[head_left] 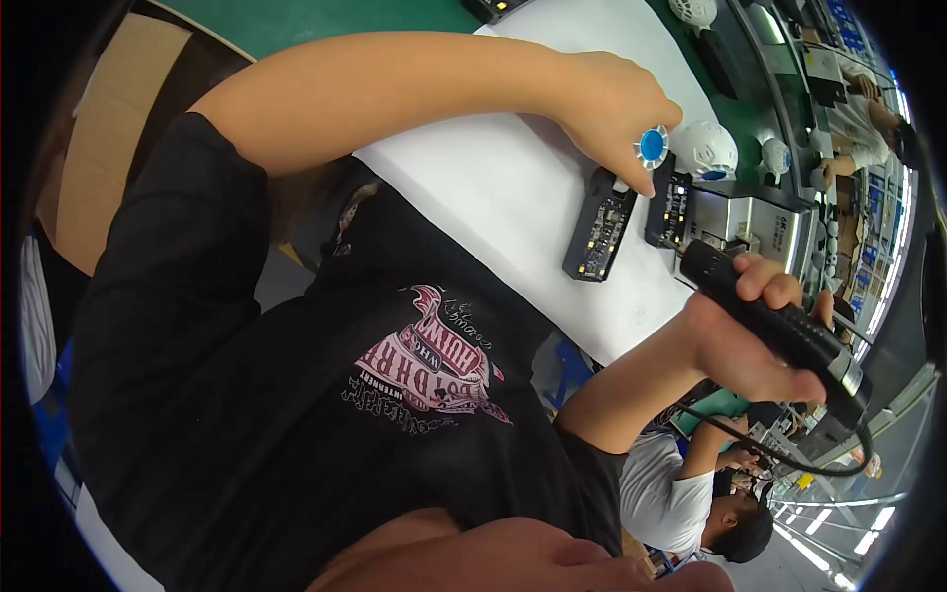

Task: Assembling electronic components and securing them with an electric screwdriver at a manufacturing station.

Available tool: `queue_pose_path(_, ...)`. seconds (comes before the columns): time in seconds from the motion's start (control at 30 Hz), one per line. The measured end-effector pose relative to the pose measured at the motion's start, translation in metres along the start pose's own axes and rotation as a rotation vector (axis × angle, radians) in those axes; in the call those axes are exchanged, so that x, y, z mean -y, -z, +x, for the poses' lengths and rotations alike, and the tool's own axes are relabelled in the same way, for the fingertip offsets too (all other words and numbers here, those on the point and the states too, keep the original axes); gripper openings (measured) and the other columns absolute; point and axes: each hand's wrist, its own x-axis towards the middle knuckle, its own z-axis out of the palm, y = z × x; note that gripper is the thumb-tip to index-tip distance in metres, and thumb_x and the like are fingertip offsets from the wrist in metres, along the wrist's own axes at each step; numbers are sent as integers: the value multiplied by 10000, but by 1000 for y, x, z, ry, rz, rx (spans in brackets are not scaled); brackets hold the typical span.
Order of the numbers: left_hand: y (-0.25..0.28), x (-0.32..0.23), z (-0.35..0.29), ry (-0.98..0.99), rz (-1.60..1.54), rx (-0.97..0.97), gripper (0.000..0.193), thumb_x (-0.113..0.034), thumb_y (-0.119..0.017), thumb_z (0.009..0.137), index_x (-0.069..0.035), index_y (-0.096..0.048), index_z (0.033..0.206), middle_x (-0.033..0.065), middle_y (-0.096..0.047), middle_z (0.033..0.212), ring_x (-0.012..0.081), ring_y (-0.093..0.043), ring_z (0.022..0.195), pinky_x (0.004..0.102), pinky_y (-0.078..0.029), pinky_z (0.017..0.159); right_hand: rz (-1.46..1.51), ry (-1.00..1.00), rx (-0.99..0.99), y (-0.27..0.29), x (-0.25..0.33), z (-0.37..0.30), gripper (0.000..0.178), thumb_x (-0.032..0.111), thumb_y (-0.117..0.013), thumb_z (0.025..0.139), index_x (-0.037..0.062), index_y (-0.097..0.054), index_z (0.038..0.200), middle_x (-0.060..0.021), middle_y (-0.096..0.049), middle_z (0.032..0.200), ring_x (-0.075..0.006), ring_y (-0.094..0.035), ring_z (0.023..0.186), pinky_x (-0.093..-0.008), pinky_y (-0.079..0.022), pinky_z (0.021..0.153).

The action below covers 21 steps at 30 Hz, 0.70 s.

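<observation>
My left hand (612,104) reaches across the white mat (513,187) and pinches a small round blue part with a white rim (651,146) at its fingertips. Just below it lies a long black holder with a circuit board (599,237), and beside that a second black holder (671,207). Gripped in my right hand (745,340) is a black electric screwdriver (789,331); its tip points toward the second holder and its cable (779,459) hangs from the rear end.
A white dome-shaped housing (705,148) sits beyond the holders, next to a grey metal fixture (760,222). A co-worker in a white shirt (671,493) sits at the lower right; another person (858,128) works at the far bench. My black T-shirt (296,395) fills the lower left.
</observation>
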Motion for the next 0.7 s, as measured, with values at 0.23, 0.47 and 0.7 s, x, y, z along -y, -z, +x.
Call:
queue_pose_path(0.23, -7, 2, 3, -5, 63, -47, 579, -510, -767, 773, 3, -683, 1027, 203, -716, 874, 378, -703, 853, 462, -559, 734, -9, 66, 148, -3, -24, -10, 974, 874, -392, 856, 62, -431, 1392, -170, -635, 845, -292, -598, 645, -473, -515, 693)
queue_pose_path(0.47, -6, 1, 1, -9, 27, -47, 582, -508, -769, 778, 14, -683, 1020, 200, -714, 850, 381, -703, 827, 449, -561, 721, 17, 49, 137, -4, -29, -13, 966, 871, -388, 859, 61, -444, 1382, -174, -641, 852, -289, -611, 652, -473, -513, 686)
queue_pose_path(0.7, -8, 3, 1, -37, 6, -68, 592, -513, -780, 772, 18, -680, 1013, 199, -711, 836, 382, -701, 805, 447, -555, 705, 42, 4, 53, -8, -36, -12, 888, 883, -390, 849, 102, -539, 1245, -136, -640, 752, -275, -614, 615, -459, -531, 649)
